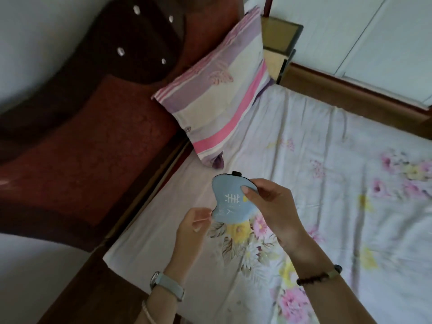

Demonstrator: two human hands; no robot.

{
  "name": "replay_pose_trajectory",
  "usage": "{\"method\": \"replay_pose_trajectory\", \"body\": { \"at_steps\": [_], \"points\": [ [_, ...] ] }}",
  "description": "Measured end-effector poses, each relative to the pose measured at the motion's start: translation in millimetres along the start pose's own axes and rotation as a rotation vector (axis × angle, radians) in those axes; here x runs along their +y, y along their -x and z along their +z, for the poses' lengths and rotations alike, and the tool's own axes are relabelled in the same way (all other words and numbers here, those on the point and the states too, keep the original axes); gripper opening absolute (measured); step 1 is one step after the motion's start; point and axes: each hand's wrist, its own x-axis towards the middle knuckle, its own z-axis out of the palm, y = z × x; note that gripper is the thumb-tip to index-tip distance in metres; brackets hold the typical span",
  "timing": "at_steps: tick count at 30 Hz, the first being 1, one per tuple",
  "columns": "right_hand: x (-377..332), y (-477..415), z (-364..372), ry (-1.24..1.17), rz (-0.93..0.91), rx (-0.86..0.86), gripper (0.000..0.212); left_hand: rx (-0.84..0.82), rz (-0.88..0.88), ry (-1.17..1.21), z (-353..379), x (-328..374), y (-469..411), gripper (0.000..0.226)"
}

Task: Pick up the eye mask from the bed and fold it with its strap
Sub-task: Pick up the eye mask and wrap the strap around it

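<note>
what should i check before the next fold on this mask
1. Mask off the bed: ok, held in the air.
2. Right hand grip: ok, thumb on the front, fingers behind.
3. Left hand grip: ok, pinching the lower left edge.
4. Mask folded: cannot tell, though it looks doubled over.
5. Strap tucked: cannot tell, only a black bit shows at the top.
6. Pillow out of the way: ok, it lies further up the bed.

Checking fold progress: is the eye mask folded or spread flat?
Folded: the eye mask shows as one doubled half, pinched by the right hand and left hand.
</note>
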Motion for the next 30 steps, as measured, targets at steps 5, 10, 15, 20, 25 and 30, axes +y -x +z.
{"method": "replay_pose_trajectory", "body": {
  "at_steps": [5, 10, 15, 20, 25, 30],
  "points": [
    [-71.1, 33.8, -11.2, -0.065, -0.169, -0.071, 0.032, -0.226, -0.552, 0.733, 14.0, 54.2, 38.5, 0.034],
    [-92.2, 76.3, -34.5, 0.050, -0.213, -0.124, 0.020, -0.434, -0.601, 1.112, 29.0, 99.4, 58.2, 0.058],
    [-92.9, 117.6, -58.9, 0.391, -0.290, -0.165, 0.025, -0.519, -0.437, 0.990, 31.6, 129.6, 65.0, 0.044],
    [-101.3, 138.3, -73.3, 0.498, -0.270, -0.141, 0.044, -0.669, -0.142, 0.711, 37.7, 152.6, 81.4, 0.043],
    [-115.1, 141.4, -70.6, 0.301, -0.171, 0.185, 0.036, -0.502, 0.079, 0.473, 46.4, 159.6, 103.6, 0.058],
    [-125.0, 136.4, -48.9, 0.176, -0.016, 0.365, 0.020, -0.547, 0.236, 0.301, 58.2, 163.7, 126.1, 0.051]
  ]
}}
